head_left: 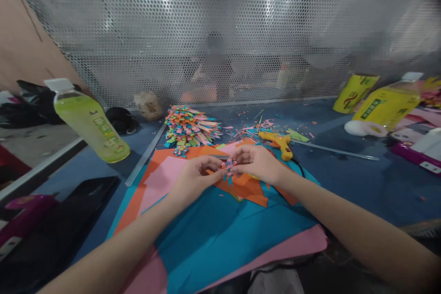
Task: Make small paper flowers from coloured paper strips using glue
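Observation:
Between my two hands is a small paper flower [228,168] with pink and blue petals. The fingertips of my left hand [201,173] pinch its left side, while my right hand [255,163] grips its right side from above. Both hands hover over layered sheets of blue paper [206,229], orange paper [250,191] and pink paper [165,175]. Just behind them stands a cone-like pile of multicoloured folded paper pieces [189,128]. A yellow glue gun [278,141] lies behind my right hand.
Paper scraps [253,131] and clear glue sticks [337,150] are scattered on the blue table [344,188]. A green drink bottle [91,121] stands left, a yellow bottle [386,103] right. A dark phone [86,206] lies near left. Perforated metal [223,9] closes the back.

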A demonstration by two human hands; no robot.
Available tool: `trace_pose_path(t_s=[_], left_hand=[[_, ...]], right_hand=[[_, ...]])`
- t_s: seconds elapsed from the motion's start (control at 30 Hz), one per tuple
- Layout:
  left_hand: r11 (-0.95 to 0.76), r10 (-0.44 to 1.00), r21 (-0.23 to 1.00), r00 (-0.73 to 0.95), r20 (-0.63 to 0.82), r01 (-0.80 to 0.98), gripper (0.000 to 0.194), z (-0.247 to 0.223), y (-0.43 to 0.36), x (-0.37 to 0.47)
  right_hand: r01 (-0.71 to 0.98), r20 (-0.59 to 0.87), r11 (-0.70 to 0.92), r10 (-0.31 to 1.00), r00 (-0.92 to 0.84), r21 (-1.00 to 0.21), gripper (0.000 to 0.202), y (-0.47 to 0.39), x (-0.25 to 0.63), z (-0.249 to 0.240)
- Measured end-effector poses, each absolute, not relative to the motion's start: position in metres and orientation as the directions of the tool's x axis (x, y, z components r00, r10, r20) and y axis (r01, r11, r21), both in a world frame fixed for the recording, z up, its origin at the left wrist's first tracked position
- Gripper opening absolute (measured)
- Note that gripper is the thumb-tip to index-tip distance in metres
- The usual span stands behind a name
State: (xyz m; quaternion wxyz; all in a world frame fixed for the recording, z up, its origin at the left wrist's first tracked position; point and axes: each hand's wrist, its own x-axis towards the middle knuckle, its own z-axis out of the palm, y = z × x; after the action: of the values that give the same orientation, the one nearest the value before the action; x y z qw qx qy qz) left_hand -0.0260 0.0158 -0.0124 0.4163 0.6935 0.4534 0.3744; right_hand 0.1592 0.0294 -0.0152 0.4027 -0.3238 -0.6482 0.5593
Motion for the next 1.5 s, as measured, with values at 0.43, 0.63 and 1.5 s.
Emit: trace_pose_path(t_s=[0.43,0.63,1.5], left_hand=[[-0.384,0.922,0.908,0.026,0.385,0.166,0.02,0.021,0.031,-0.049],[-0.217,0.951,0.899,0.29,0.107,0.379,0.021,0.024,0.041,-0.063],[-0.529,0.778,0.288,0.592,-0.211,0.798,0.066,0.027,0.015,-0.072]], right_hand=[[0.059,0.21,0.251,0.899,-0.384,-0.966,0.032,0.036,0.161,-0.022],[0.403,0.326,0.483,0.857,-0.399,-0.777,0.019,0.034,0.166,-0.018],[0.958,0.382,0.14,0.923,-0.035,-0.25,0.021,0.055,0.209,0.002]])
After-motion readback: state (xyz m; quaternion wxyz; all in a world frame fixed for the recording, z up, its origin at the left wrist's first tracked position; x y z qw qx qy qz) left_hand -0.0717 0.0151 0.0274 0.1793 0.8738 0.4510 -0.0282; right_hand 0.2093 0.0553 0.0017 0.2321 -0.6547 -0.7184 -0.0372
